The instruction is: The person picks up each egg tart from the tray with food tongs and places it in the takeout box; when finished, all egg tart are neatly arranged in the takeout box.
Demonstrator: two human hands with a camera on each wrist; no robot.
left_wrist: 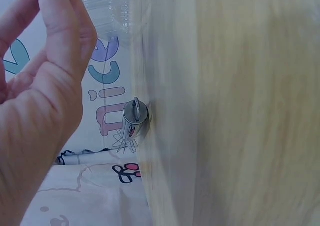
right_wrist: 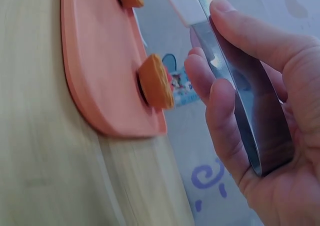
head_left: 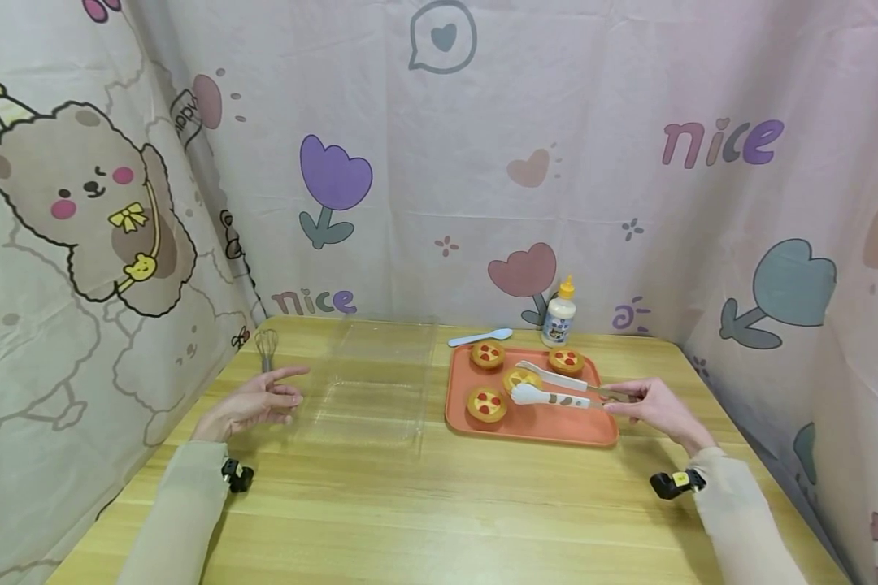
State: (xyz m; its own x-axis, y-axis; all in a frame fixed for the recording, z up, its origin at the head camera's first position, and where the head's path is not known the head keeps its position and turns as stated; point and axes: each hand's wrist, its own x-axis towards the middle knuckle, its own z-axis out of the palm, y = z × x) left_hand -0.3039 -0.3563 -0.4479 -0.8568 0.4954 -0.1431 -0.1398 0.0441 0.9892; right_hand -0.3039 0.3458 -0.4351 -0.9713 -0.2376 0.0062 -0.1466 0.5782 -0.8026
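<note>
1. Patterned curtains [head_left: 439, 179] hang behind your wooden surface [head_left: 439, 512].
2. Your right hand [head_left: 654, 409] grips the tongs [head_left: 563, 400], which reach toward nine o'clock over the orange tray [head_left: 556, 432].
3. Their parted ends overlap the middle tart [head_left: 523, 377] in view; contact is unclear.
4. Three other tarts [head_left: 486, 405] lie around it at ten, two and eight o'clock.
5. Your left hand [head_left: 254, 405] is free, the whisk [head_left: 267, 351] at twelve o'clock, the clear box [head_left: 373, 384] at three.

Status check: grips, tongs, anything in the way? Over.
Right grip holding tongs, arms apart. Left grip empty. Tongs overlap middle tart in head view, contact unclear. Three other tarts nearby on tray, none visibly blocking.
</note>
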